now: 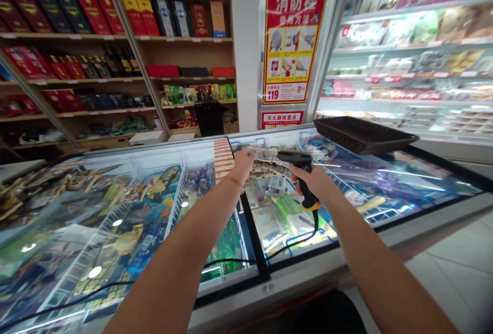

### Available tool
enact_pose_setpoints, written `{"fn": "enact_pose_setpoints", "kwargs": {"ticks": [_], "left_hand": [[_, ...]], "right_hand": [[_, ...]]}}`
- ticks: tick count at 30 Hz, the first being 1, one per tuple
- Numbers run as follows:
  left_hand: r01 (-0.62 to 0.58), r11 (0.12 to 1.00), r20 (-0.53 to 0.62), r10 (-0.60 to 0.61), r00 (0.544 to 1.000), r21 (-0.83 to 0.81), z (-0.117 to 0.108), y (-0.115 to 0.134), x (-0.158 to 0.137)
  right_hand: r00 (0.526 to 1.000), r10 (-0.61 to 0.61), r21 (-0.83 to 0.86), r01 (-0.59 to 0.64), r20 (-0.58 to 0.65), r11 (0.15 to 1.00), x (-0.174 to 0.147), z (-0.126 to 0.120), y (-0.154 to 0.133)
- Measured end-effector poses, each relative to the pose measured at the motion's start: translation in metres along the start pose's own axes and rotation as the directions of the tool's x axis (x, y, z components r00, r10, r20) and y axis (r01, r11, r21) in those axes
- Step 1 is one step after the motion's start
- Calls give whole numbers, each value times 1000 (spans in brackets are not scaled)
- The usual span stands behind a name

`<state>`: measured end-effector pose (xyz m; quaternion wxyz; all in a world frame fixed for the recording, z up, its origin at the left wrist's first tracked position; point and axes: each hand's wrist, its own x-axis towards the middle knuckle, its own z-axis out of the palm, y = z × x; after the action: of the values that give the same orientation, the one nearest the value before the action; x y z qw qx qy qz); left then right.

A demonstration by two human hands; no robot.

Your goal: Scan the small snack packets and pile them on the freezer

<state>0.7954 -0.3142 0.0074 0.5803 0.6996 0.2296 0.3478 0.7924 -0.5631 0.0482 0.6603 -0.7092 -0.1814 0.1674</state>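
Wooden shelving [188,52] is lining the left background; a pale wall [247,57] beside it is carrying a red-and-yellow fire-hydrant poster [295,21]. A refrigerated display case [385,46] is glowing brightly at right, and pale floor tiles [458,267] are showing below.

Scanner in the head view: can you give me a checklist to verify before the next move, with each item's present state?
1. Scanner held by the handle in the right hand: ok.
2. Clear pack held at its left end by the left hand: ok.
3. Scanner head turned toward the pack: ok.
4. Barcode on the pack readable: cannot tell, too small and blurred.
5. Cable hanging slack below the handle: ok.
6. Dark tray apart from both hands: ok.
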Motion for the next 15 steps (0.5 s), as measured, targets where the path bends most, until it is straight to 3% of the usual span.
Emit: {"fn": "enact_pose_setpoints", "kwargs": {"ticks": [3, 6, 11, 15], "left_hand": [[-22, 992, -45, 28, 999, 127, -19, 3, 3], [-21, 971, -98, 46, 994, 238, -58, 3, 2], [99, 871, -285, 48, 957, 481, -163, -4, -13], [272, 650, -414, 72, 907, 710, -254, -12, -36]], "right_hand": [[999, -17, -10, 17, 31, 1000, 1, 15, -2], [997, -18, -20, 20, 77, 1000, -1, 40, -8], [983, -22, -2, 23, 180, 1000, -11, 95, -16], [960, -47, 14, 45, 276, 999, -22, 140, -17]]}}
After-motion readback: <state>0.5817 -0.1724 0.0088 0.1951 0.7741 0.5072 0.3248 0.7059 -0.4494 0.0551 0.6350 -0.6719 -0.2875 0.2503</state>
